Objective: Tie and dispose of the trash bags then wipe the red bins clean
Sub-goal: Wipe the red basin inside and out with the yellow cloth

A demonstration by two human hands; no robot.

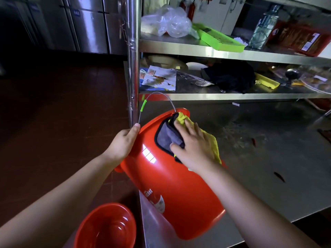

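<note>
A second red bucket stands on the floor, left of the steel table. The left hand grips the rim of the red bucket lying on that table. The right hand, fingers flat, presses a grey-and-yellow cloth against the bucket's side.
</note>
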